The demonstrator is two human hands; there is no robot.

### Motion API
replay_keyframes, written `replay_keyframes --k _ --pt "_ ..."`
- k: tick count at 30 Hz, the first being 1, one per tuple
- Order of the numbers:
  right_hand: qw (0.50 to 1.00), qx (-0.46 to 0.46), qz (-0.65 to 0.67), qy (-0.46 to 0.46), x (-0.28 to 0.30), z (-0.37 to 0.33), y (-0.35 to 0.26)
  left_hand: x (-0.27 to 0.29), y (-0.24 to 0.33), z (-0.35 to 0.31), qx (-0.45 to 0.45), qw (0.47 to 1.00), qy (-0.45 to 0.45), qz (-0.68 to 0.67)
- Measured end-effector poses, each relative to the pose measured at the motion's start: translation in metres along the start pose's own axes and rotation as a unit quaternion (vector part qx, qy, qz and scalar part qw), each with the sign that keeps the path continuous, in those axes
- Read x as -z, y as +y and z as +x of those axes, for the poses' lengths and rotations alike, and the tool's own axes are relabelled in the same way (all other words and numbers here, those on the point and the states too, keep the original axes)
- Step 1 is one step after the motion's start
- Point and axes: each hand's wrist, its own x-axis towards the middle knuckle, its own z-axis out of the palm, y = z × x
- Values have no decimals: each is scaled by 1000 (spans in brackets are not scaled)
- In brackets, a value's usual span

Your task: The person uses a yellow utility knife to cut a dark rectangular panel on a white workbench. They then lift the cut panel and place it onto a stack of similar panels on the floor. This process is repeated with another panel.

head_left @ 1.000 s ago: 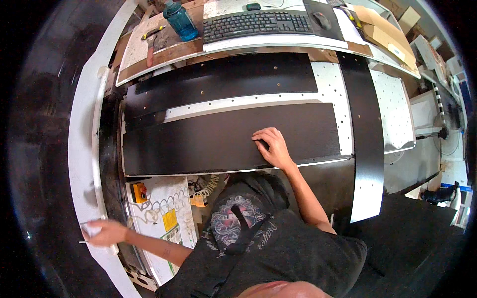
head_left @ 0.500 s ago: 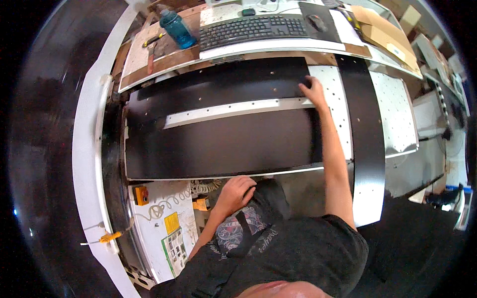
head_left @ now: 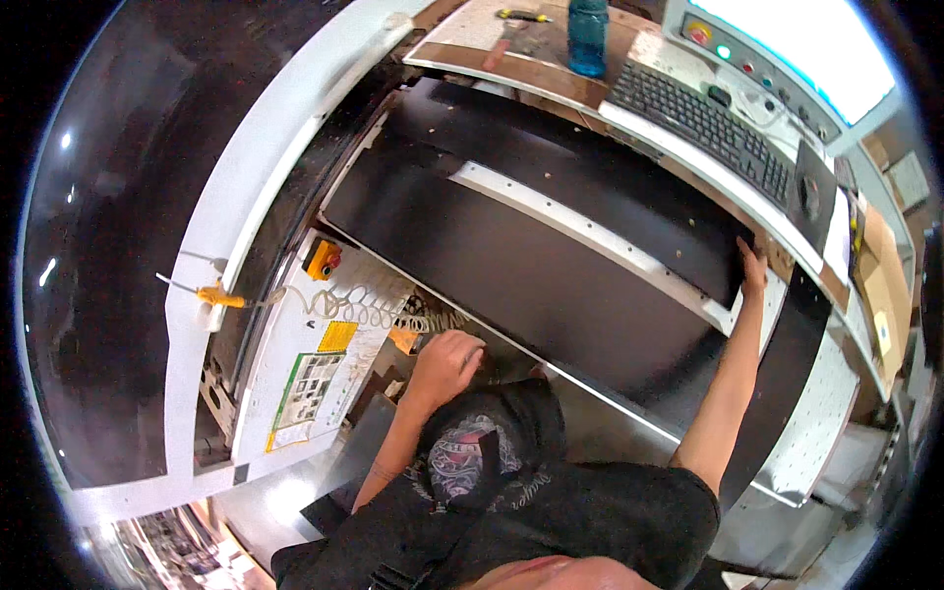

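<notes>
Two long dark panels lie side by side on the bench, a far panel point(head_left: 590, 177) and a near panel point(head_left: 551, 275). Between them a white strip point(head_left: 590, 234) with a row of small holes shows for part of their length. My right hand point(head_left: 752, 270) grips the far panel at the far corner of its right end; its fingers are partly hidden. In front of the near panel's pale edge, my left hand point(head_left: 448, 364) hangs apart from it. The left fingers are curled, and whatever they may hold is hidden.
A keyboard point(head_left: 700, 130), mouse point(head_left: 808, 195), blue bottle point(head_left: 587, 37) and lit monitor point(head_left: 801, 44) stand on the raised shelf behind. Another dark board point(head_left: 782, 393) lies across the right side. At left are a coiled hose point(head_left: 354, 307) and a yellow switch box point(head_left: 321, 259).
The view has turned, so the bench now runs slantwise. My right hand has moved along the far panel's right end to its far corner. My left hand stays near my body, curled.
</notes>
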Motion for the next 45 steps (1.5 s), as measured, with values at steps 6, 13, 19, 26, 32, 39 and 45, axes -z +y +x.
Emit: replay_keyframes --k 6,13,19,26,32,39,45 --pt "991 6 113 -67 2 -104 -61 -6 1 -9 -16 999 17 -41" --pt "984 105 140 18 32 -281 -151 21 0 41 -162 985 38 -38" --pt "976 174 78 105 131 -480 -262 43 14 88 -268 958 96 -33" --pt "936 198 -8 290 181 -729 -281 48 45 94 -389 899 180 -87" --pt "808 197 -285 476 126 -969 -288 40 91 58 -518 810 236 -141" --pt "681 -71 -429 589 109 -1326 -258 17 206 -3 -631 707 145 -284" --pt "666 -149 -328 653 31 -1308 -257 -28 276 -39 -705 659 67 -254"
